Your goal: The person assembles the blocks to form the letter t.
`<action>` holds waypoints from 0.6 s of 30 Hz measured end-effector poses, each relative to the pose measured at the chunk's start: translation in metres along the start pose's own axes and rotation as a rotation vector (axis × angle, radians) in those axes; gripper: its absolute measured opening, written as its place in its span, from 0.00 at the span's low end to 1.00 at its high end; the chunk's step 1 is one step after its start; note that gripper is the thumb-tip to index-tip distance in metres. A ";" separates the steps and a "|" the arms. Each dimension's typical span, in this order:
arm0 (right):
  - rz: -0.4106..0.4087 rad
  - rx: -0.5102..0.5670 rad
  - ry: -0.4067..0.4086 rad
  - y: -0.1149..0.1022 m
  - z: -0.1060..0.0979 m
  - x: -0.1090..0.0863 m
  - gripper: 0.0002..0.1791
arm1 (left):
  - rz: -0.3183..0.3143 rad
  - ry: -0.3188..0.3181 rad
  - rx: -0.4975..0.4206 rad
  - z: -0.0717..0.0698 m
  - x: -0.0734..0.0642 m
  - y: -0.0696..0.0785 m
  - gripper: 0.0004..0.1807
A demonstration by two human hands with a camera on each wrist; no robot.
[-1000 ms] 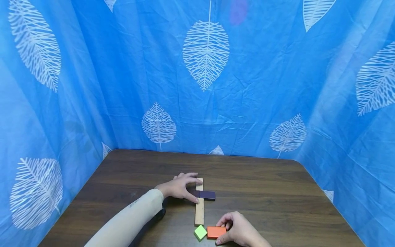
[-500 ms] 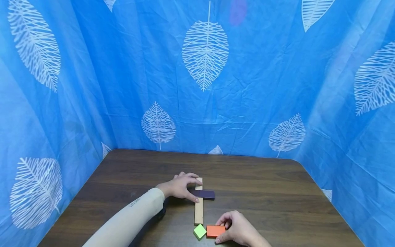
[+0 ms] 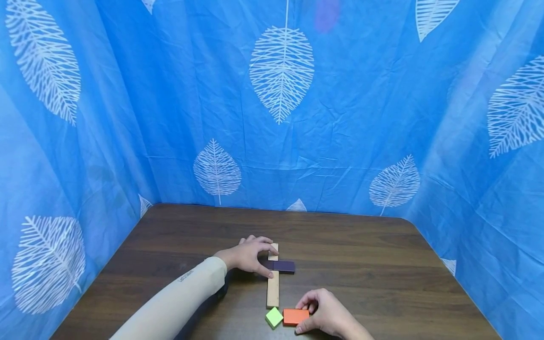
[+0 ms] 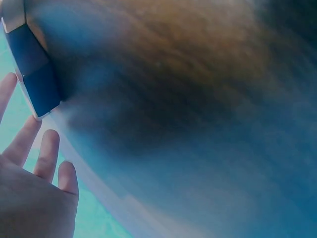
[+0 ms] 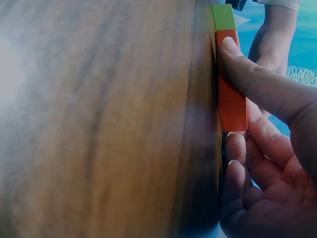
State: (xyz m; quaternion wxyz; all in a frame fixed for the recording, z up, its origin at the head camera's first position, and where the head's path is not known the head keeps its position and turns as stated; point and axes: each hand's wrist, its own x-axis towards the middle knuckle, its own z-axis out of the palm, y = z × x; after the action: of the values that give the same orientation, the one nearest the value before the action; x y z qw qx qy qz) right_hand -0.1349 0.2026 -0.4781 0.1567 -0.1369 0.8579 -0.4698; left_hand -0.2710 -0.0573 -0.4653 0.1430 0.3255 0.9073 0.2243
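Observation:
In the head view, my left hand (image 3: 248,255) spreads over a cross-like row of blocks, index fingertip at the far light wood block (image 3: 273,257) and thumb at the top of the near light wood block (image 3: 273,290). Between these lies a dark purple block (image 3: 284,267), its left part under the hand. Fingers look nearly straight in the left wrist view, touching the dark blocks (image 4: 42,89). My right hand (image 3: 327,314) pinches an orange block (image 3: 293,317) between thumb and fingers. A green block (image 3: 274,318), turned like a diamond, sits at the orange block's left end, below the near wood block.
All blocks lie on a dark wood-grain table (image 3: 361,255). A blue curtain (image 3: 340,118) with white leaf prints surrounds its back and sides. My left forearm in a pale sleeve (image 3: 174,297) crosses the table's left part.

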 end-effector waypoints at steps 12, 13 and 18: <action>-0.029 -0.004 -0.003 -0.001 0.008 -0.002 0.17 | -0.006 -0.002 0.010 -0.002 -0.010 0.002 0.33; -0.032 -0.005 -0.002 -0.001 0.008 -0.002 0.17 | -0.004 -0.001 0.009 -0.002 -0.011 0.002 0.33; -0.038 -0.003 -0.009 0.001 0.007 -0.001 0.17 | 0.011 -0.002 0.016 -0.001 -0.010 0.001 0.34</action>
State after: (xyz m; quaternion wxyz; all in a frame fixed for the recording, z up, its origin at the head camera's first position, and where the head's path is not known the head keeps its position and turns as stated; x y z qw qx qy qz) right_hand -0.1309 0.1978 -0.4821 0.1514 -0.1554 0.8553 -0.4706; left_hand -0.2639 -0.0634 -0.4627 0.1400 0.3320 0.9071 0.2174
